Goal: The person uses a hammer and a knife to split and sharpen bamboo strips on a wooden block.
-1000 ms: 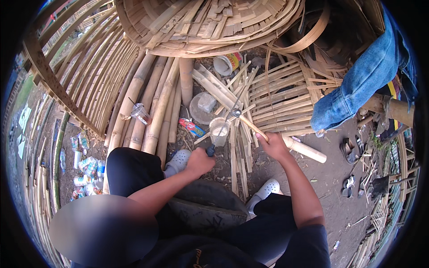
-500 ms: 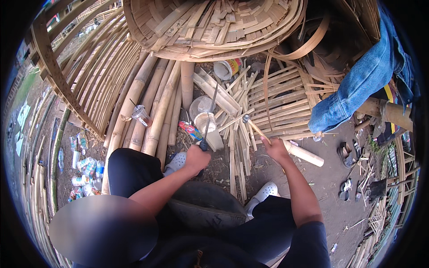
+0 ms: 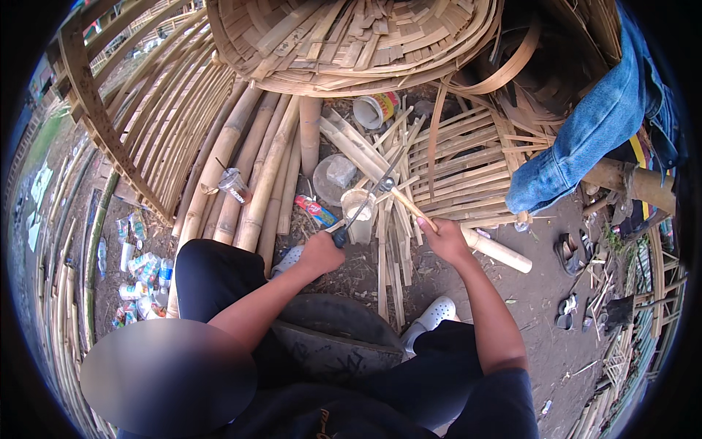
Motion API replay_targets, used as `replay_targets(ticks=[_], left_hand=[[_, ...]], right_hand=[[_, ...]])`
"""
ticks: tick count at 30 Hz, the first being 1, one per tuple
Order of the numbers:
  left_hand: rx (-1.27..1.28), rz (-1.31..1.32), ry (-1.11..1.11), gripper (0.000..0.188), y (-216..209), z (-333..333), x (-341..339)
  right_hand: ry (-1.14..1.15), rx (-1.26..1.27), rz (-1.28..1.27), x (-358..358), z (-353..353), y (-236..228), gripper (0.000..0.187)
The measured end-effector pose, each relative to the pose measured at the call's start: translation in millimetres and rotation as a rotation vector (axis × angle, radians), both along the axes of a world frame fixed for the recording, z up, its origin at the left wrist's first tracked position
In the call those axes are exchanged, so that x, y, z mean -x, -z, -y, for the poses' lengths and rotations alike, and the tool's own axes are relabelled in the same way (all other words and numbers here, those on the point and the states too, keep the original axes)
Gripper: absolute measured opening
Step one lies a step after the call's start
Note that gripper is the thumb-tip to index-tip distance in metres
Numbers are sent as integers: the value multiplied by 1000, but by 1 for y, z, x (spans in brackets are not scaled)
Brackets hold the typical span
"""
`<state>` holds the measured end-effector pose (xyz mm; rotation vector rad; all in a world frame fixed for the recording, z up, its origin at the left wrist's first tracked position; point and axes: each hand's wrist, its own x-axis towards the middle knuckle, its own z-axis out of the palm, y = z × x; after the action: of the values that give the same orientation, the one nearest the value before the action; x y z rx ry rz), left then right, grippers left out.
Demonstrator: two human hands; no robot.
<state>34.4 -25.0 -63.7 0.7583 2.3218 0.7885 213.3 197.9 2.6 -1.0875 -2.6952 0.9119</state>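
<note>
The left hand [image 3: 322,253] was curled firmly round the dark handle of a long-bladed knife [image 3: 359,214], with no visible gap between fingers and palm. The blade slanted away from the person and to the right, crossing the pale top of a short bamboo section [image 3: 364,227] that stood on the ground [image 3: 526,282] in front of the person; how deep the edge sat could not be told. The right hand [image 3: 446,240] was closed about the wooden handle of a hammer [image 3: 411,206], whose metal head lay at the blade beyond the bamboo section; contact between the two could not be confirmed at this angle.

Just right of the bamboo section lay a loose heap of split slats [image 3: 391,245], and beyond it a slatted panel [image 3: 461,157]. A pale stone [image 3: 341,173] rested on a round grey slab [image 3: 323,184] to the far left of the section, with a red and blue packet [image 3: 316,211] nearer the left hand. Long bamboo poles [image 3: 273,161] flanked the left side, a clear plastic cup [image 3: 234,185] among them. At the far edge stood a large woven basket [image 3: 351,51]; blue jeans [image 3: 585,139] hung at the right.
</note>
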Motion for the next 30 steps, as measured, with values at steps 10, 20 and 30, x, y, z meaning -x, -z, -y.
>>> replay_targets(ticks=[10, 20, 30], left_hand=[[-18, -37, 0, 30, 0, 5, -3], [46, -110, 93, 26, -10, 13, -16], [13, -120, 41, 27, -8, 13, -16]], right_hand=[[-354, 233, -987, 10, 6, -31, 58], [9, -23, -35, 24, 8, 7, 60], [-5, -1, 4, -3, 1, 1, 63]])
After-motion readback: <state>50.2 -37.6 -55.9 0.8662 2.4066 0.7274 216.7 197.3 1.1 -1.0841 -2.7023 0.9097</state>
